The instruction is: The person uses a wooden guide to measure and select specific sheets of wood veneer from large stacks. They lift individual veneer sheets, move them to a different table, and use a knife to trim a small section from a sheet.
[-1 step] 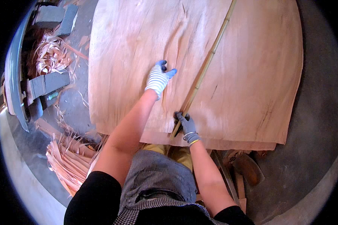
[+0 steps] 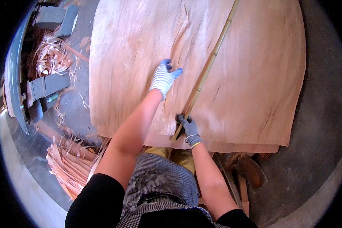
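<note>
A large sheet of thin wood veneer (image 2: 254, 79) lies before me, its grain running away from me. A split with a raised, curled edge (image 2: 180, 34) runs down its middle. My left hand (image 2: 163, 80), in a striped glove with blue fingertips, is over the sheet beside the split. Its thumb and fingers are spread apart, with nothing seen between them. A long thin bamboo stick (image 2: 206, 72) slants across the sheet from the far edge to the near one. My right hand (image 2: 190, 127), in a grey glove, is closed around its near end.
Veneer strips (image 2: 68, 163) are heaped at the near left. Curled shavings (image 2: 51, 55) lie farther off, between grey blocks (image 2: 51, 84). A second veneer layer (image 2: 250, 146) shows under the sheet's near edge. A brown rounded object (image 2: 251, 173) is at the near right.
My left hand has shifted slightly to the right over the veneer, its thumb still spread. My right hand and the bamboo stick have stayed in place.
</note>
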A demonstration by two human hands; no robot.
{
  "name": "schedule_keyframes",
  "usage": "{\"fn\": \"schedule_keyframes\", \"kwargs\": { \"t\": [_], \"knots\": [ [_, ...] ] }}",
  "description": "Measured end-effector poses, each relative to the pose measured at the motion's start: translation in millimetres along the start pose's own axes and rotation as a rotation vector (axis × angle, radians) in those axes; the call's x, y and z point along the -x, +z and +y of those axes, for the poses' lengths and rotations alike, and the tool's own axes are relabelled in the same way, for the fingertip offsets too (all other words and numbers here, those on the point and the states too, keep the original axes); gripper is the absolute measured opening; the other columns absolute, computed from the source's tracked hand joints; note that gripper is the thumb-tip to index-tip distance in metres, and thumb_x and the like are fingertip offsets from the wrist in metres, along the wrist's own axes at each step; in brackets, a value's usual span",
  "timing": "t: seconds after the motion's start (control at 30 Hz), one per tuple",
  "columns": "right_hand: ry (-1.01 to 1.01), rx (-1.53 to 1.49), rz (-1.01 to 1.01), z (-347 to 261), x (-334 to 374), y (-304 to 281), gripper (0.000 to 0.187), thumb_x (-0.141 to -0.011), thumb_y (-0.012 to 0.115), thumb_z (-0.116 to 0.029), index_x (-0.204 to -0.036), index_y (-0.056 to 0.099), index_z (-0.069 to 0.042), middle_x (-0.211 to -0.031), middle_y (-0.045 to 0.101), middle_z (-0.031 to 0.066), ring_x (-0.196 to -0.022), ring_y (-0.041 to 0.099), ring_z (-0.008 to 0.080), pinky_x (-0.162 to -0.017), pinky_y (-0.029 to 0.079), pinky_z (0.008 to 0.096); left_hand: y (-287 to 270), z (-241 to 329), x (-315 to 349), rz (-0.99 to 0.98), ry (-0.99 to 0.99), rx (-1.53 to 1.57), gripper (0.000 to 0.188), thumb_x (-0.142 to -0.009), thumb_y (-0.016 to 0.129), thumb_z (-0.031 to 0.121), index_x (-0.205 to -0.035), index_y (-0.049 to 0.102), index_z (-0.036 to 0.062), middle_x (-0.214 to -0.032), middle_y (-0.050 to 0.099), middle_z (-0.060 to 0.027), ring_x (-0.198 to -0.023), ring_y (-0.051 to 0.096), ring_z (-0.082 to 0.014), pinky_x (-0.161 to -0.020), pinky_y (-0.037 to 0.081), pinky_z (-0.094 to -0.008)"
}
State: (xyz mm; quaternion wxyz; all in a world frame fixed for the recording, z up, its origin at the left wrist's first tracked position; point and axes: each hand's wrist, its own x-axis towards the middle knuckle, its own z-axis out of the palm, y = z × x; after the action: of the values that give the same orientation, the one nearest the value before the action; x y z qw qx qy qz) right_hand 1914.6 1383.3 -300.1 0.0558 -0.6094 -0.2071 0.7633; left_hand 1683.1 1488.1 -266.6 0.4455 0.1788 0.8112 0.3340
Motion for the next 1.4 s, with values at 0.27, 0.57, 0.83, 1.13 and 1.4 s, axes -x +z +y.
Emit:
{"fn": "schedule_keyframes", "kwargs": {
  "t": [0.27, 0.57, 0.83, 1.13, 1.4],
  "knots": [
    [-0.092, 0.111, 0.087, -11, 17, 12, 0.017, -0.083, 0.064, -0.017, -0.090, 0.060, -0.002, -0.076, 0.060, 0.0021, -0.064, 0.054, 0.0102, -0.057, 0.045, 0.0245, 18, 28, -23, -0.116, -0.005, -0.535, 0.046, -0.075, 0.065, 0.032, -0.110, 0.057, 0.0042, -0.111, 0.059, -0.0182, -0.103, 0.055, -0.0350, -0.087, 0.045, -0.0421],
    [0.030, -0.202, -0.209, -13, 26, 21, 0.011, -0.083, 0.057, -0.003, -0.093, 0.058, 0.002, -0.086, 0.064, 0.0122, -0.072, 0.061, 0.0187, -0.065, 0.051, 0.0301, -25, -26, 6, -0.237, -0.103, 0.719, 0.030, -0.083, 0.062, 0.025, -0.098, 0.058, -0.0005, -0.092, 0.064, -0.0135, -0.079, 0.060, -0.0195, -0.080, 0.047, -0.0341],
    [0.050, 0.007, -0.131, 18, -10, 40, 0.016, -0.081, 0.055, 0.000, -0.096, 0.060, 0.003, -0.096, 0.064, 0.0098, -0.082, 0.061, 0.0178, -0.073, 0.050, 0.0280, -25, 6, -12, -0.074, -0.134, 0.539, 0.025, -0.088, 0.050, 0.031, -0.090, 0.058, 0.0069, -0.063, 0.046, -0.0006, -0.046, 0.041, -0.0117, -0.042, 0.036, -0.0261],
    [-0.080, -0.036, -0.086, 26, 5, 23, 0.014, -0.083, 0.055, -0.003, -0.096, 0.060, 0.000, -0.080, 0.062, 0.0083, -0.069, 0.060, 0.0157, -0.062, 0.050, 0.0288, -146, -32, 71, 0.357, 0.392, -0.476, 0.029, -0.089, 0.048, 0.026, -0.106, 0.056, 0.0036, -0.089, 0.060, -0.0213, -0.084, 0.059, -0.0353, -0.074, 0.045, -0.0408],
    [-0.515, 0.113, 0.754, -62, 148, -60, 0.016, -0.084, 0.061, -0.017, -0.072, 0.053, -0.011, -0.052, 0.039, -0.0061, -0.042, 0.033, 0.0048, -0.037, 0.025, 0.0213, -283, -355, 387, -0.616, -0.790, -1.183, 0.042, -0.083, 0.054, 0.033, -0.118, 0.053, 0.0111, -0.121, 0.054, -0.0145, -0.108, 0.053, -0.0305, -0.091, 0.043, -0.0380]
  ]
}}
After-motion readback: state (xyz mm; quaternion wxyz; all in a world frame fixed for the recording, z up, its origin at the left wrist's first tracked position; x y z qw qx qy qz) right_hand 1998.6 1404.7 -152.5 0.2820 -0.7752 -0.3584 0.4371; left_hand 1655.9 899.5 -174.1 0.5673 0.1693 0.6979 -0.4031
